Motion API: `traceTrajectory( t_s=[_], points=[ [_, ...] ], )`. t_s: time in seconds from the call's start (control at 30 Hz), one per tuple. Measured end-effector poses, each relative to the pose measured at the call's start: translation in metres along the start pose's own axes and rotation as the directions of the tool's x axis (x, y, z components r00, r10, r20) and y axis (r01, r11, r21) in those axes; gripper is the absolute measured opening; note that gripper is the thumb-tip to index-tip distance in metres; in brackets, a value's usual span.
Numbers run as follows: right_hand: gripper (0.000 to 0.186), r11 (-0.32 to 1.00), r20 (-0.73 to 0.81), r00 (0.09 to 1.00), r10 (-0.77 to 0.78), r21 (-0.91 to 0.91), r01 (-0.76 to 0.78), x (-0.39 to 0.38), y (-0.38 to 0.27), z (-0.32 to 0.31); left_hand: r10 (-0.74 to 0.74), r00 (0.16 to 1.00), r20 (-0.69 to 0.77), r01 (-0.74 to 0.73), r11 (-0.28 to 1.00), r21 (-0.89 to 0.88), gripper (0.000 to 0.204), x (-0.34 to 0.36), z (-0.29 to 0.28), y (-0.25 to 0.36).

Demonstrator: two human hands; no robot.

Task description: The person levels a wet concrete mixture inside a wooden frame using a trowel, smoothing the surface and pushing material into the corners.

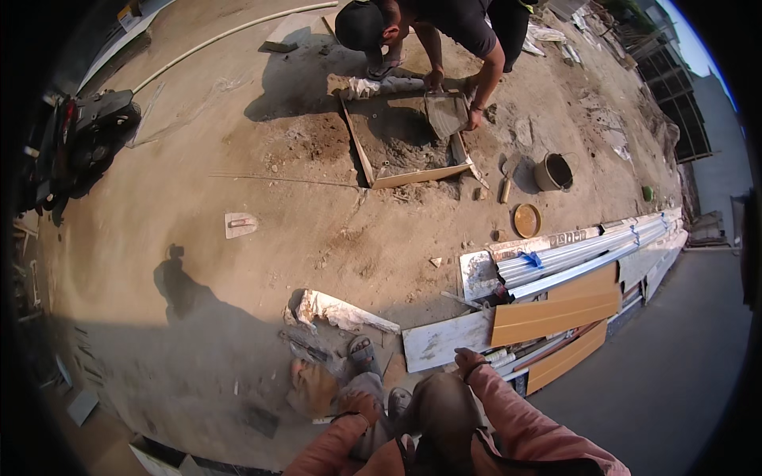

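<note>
My left hand (363, 406) rests on my left leg, fingers draped loosely over it, with nothing visible in it. Over my right knee, my right hand (470, 361) is loosely closed with nothing showing in it; a pale board (447, 339) lies just beyond. Farther off, a co-worker in dark clothes (452, 20) bends over a wooden frame (421, 176). Both of that person's hands hold a tilted grey container (447, 115) at the frame's right side. Wet grey concrete mix (401, 151) lies inside the frame.
A trowel (506, 186), a bucket (553, 172) and a round yellowish pan (526, 220) are right of the frame. A flat float (240, 224) lies on the sandy ground. Metal profiles (583, 254) and orange panels (556, 316) are stacked at right; a motorbike (83, 143) stands left.
</note>
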State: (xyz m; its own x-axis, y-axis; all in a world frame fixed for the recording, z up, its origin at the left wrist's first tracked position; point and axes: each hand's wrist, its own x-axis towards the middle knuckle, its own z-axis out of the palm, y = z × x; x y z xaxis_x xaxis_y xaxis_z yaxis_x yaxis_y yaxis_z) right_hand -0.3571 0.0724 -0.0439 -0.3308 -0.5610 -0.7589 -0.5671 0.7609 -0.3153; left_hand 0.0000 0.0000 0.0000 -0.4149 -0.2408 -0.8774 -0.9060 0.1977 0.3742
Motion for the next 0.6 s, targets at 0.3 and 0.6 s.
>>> traceTrajectory(
  t_s=[0.3,0.6],
  points=[
    [0.033,0.990,-0.012,0.997,0.079,-0.117,-0.080,0.122,0.017,-0.174,-0.077,0.976,-0.205,0.091,0.994,0.058,0.041,0.095,-0.045,0.033],
    [0.038,0.521,0.628,0.775,0.072,-0.686,0.508,0.385,0.002,-0.332,-0.383,0.920,0.083,0.391,0.905,-0.168,0.044,0.178,-0.123,0.118]
  ],
)
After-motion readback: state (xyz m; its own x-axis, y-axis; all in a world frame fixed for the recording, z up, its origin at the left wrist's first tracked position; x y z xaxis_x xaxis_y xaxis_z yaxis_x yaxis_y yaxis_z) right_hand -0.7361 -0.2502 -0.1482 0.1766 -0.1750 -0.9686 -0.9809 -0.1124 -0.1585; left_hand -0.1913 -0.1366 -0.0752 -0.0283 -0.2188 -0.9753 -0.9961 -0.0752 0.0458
